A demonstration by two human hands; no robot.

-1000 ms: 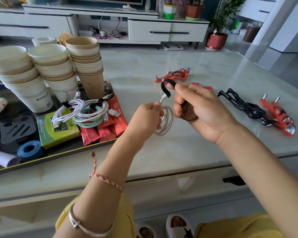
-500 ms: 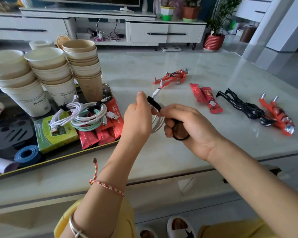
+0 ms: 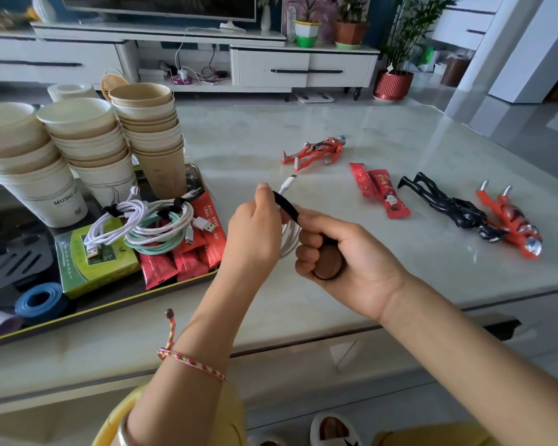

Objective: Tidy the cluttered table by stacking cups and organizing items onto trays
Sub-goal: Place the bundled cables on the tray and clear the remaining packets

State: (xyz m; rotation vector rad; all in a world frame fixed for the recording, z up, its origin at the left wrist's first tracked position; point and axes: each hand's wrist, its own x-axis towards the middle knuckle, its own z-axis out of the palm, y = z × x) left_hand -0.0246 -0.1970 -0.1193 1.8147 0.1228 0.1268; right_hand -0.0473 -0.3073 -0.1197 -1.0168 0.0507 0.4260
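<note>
**Cable being strapped; toys and packets not yet put away**

Head view. Cups [image 3: 149, 133] are seen stacked in three columns at the far left. On the tray [image 3: 110, 305], bundled cables [image 3: 155, 220] are laid over red packets [image 3: 187, 259] and a green box [image 3: 94, 265]. Judged from this, the tidying is well advanced. Left out on the table [image 3: 271, 130], to the right, are two loose packets [image 3: 380, 191] and three toy figures [image 3: 448, 204].

A coiled white cable [image 3: 289, 239] is held above the near table, between the hands. The right hand [image 3: 345, 252] is curled round the coil, fingers closed on it. A black strap [image 3: 285, 206] is pinched by the thumb and curled fingers of the left hand [image 3: 255, 233] and drawn across the coil.
</note>
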